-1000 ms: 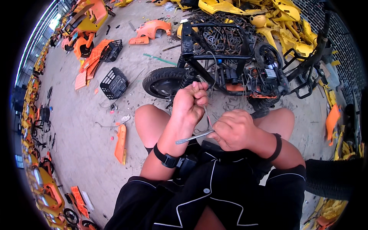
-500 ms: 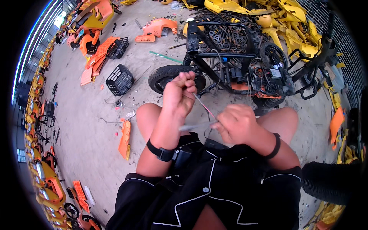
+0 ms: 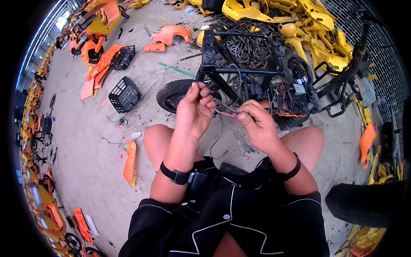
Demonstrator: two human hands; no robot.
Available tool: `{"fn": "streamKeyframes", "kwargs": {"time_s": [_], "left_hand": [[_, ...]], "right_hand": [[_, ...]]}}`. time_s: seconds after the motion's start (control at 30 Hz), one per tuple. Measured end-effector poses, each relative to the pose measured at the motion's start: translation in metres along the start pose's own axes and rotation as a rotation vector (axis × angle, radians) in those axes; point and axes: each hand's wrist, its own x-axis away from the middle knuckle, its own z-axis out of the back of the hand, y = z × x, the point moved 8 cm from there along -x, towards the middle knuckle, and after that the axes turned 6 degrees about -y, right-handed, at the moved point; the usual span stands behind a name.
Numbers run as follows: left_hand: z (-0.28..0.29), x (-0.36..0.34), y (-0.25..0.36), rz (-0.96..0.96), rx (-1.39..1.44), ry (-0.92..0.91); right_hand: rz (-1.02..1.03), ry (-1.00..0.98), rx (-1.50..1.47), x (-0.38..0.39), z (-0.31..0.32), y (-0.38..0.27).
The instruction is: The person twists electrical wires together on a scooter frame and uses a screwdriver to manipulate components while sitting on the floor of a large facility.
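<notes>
My left hand (image 3: 195, 109), palm turned up and fingers curled, grips one end of a thin grey cable (image 3: 220, 103). Opposite it, my right hand (image 3: 257, 124) pinches the other end between thumb and fingers. A pink wire (image 3: 227, 114) runs beside the grey cable across the short gap between both hands. One dark length of cable (image 3: 221, 136) hangs in a loop below them, over the floor between my knees. Just beyond my hands stands a stripped black scooter frame (image 3: 244, 70) with its wheel (image 3: 169, 94) and exposed wiring (image 3: 284, 100).
Black plastic baskets (image 3: 124, 94) and orange panels (image 3: 100, 75) lie on the floor to the left. An orange strip (image 3: 130, 165) is near my left knee. Yellow body panels (image 3: 321, 25) and dark metal parts (image 3: 244, 47) are heaped behind the frame. A black tyre (image 3: 359, 204) is at right.
My right hand has risen and turned, coming level with my left hand. The blurred grey length that stuck out from it no longer shows there; a cable loop now hangs below.
</notes>
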Motion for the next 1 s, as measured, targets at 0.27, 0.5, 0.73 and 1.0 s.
{"fn": "streamKeyframes", "kwargs": {"time_s": [0.27, 0.5, 0.73, 1.0], "left_hand": [[0.005, -0.02, -0.011, 0.081, -0.019, -0.01], [0.02, -0.029, -0.011, 0.067, -0.073, 0.019], [0.024, -0.023, -0.007, 0.105, -0.078, -0.072], [0.019, -0.02, -0.003, 0.087, -0.127, -0.133]], "right_hand": [[-0.22, 0.042, -0.16, 0.003, -0.004, 0.021], [-0.026, -0.086, 0.098, -0.006, -0.018, 0.013], [-0.034, -0.176, 0.139, -0.008, -0.034, -0.006], [0.127, -0.049, 0.319, -0.012, -0.034, -0.014]]}}
